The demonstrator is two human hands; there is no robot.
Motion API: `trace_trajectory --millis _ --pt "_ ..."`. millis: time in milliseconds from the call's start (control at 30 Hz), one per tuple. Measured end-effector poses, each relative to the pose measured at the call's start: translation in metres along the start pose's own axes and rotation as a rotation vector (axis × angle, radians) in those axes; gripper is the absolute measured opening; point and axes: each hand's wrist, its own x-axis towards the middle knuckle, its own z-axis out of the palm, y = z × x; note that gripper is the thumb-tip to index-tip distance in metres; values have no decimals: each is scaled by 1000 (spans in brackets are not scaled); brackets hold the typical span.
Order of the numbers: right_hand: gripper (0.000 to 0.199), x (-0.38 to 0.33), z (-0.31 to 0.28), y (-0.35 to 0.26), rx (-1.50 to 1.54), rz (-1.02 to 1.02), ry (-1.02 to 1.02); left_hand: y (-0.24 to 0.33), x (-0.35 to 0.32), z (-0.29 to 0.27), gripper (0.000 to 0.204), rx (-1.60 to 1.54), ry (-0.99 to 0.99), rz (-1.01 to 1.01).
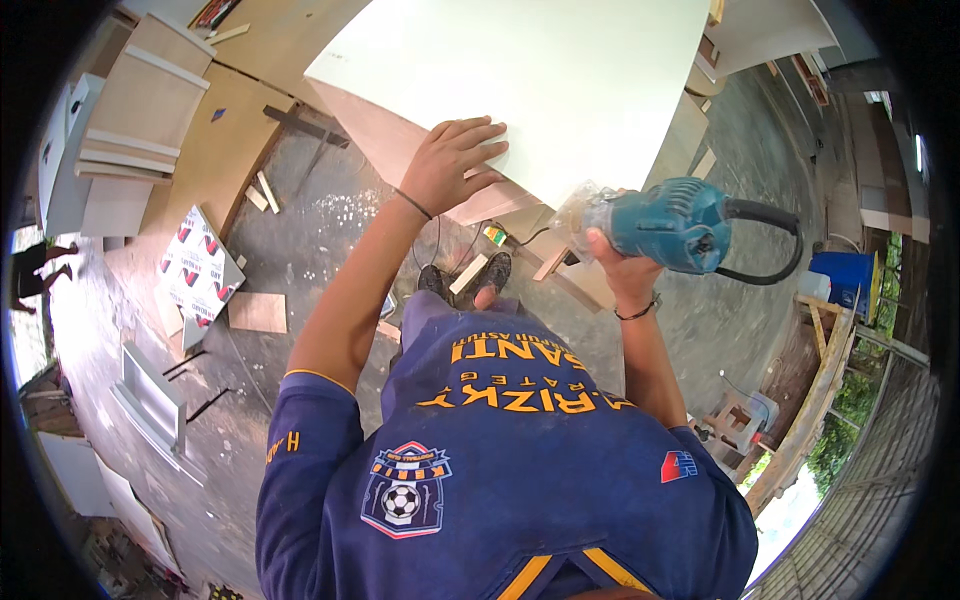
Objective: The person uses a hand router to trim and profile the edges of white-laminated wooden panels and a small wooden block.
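- Workshop scene from above: a person in a dark blue shirt stands at a large white panel [540, 80] that fills the twelve o'clock part of the view.
- The left hand [452, 165] lies flat on the panel's near edge, fingers spread; its grip is open and holds nothing, only pressing down.
- The right hand [618, 268] is wrapped tight round a teal hand-held trimmer [665, 225] at about two o'clock, its clear base [580, 212] against the panel's edge.
- A black power cord [770, 240] loops out of the tool's rear toward three o'clock.
- The trimmer looks compact but dense and hard-bodied; the round motor barrel seems the natural place to hold it, and the cord may tug.
- The panel looks stiff, broad and smooth-faced, best steadied by a flat palm near the edge.
- Offcuts [258, 312] and stacked boards [140, 100] lie on the concrete floor [300, 250] between nine and eleven o'clock.
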Motion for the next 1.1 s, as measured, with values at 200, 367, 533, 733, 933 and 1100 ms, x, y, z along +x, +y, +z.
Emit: trace_trajectory --millis 200,367,533,733,933,1100 --pt "79 -4 4 9 -16 37 160 73 -113 65 27 -353 168 -230" --pt "80 -1 1 13 -57 3 100 100 -112 189 56 -686 25 -501" --pt "75 6 -3 16 -13 2 -5 96 -73 245 59 -699 -711 -210" --pt "70 8 -3 18 60 27 38 133 -79 241 61 -697 -96 -761" --pt "66 11 -6 20 65 43 -37 106 -55 258 54 -795 -348 -410" --pt "65 17 -5 24 17 -48 42 163 -69 256 38 -1058 -508 -310"
